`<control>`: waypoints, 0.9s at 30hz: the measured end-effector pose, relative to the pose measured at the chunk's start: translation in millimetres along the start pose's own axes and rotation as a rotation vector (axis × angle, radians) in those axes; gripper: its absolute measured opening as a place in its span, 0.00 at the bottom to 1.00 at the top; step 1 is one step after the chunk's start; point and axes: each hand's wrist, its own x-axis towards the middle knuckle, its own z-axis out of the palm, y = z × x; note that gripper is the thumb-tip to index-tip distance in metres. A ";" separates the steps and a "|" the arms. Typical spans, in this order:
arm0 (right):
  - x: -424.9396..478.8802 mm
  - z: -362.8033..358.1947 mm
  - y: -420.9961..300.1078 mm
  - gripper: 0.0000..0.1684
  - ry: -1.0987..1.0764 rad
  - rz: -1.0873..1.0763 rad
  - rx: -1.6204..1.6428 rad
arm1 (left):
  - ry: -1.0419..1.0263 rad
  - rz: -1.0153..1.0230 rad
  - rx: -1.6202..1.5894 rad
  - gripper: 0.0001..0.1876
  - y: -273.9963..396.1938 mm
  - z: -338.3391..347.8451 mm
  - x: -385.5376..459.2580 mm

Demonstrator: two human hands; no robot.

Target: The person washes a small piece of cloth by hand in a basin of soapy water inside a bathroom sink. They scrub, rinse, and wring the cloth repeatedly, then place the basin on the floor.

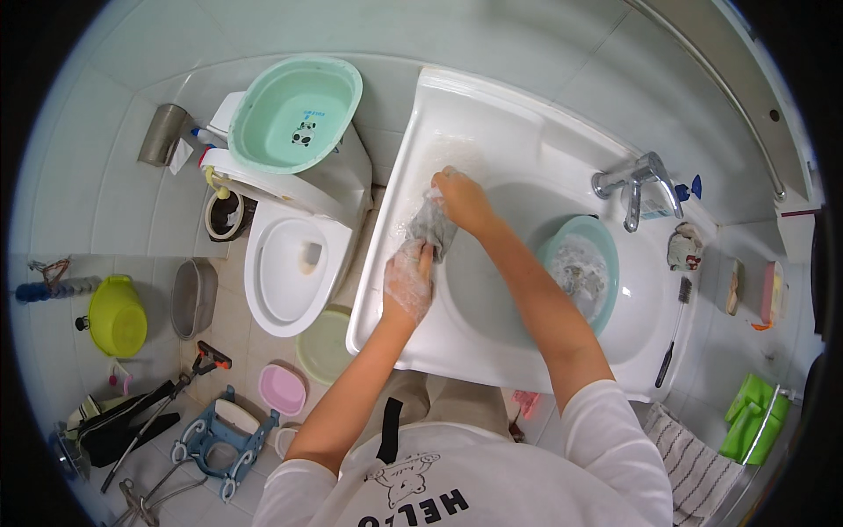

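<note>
A wet grey cloth (433, 224) lies bunched on the left part of the white washbasin (487, 125). My left hand (408, 277), covered in suds, grips its lower end. My right hand (461, 201) has its fingers closed on the upper end, with some foam at the fingertips. To the right of my right forearm, a pale green basin (611, 277) stands in the sink bowl, holding foamy water and what looks like submerged fabric. Beyond it the chrome faucet (637, 184) rises from the back edge; whether water runs from it cannot be told.
A mint-green tub (342, 85) sits on the toilet tank, left of the washbasin; the toilet (290, 323) has its lid up. A bottle brush (675, 329) and a crumpled packet (685, 247) lie on the right rim. A pink basin (282, 390) is on the floor.
</note>
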 end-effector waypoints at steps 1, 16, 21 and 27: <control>-3.8 2.4 -2.6 0.09 0.039 -0.034 0.028 | -0.021 -0.026 0.007 0.23 4.0 0.5 -3.7; 16.6 -8.2 -1.5 0.09 -0.094 -0.197 0.172 | -0.108 -0.076 0.022 0.29 7.6 0.0 13.4; 8.4 10.3 -5.4 0.07 -0.016 0.016 0.339 | -0.229 -0.096 0.000 0.34 6.6 2.4 -5.0; 3.7 26.6 -30.8 0.13 -0.006 0.194 0.087 | -0.434 -0.096 -0.005 0.35 -1.8 -4.1 -6.6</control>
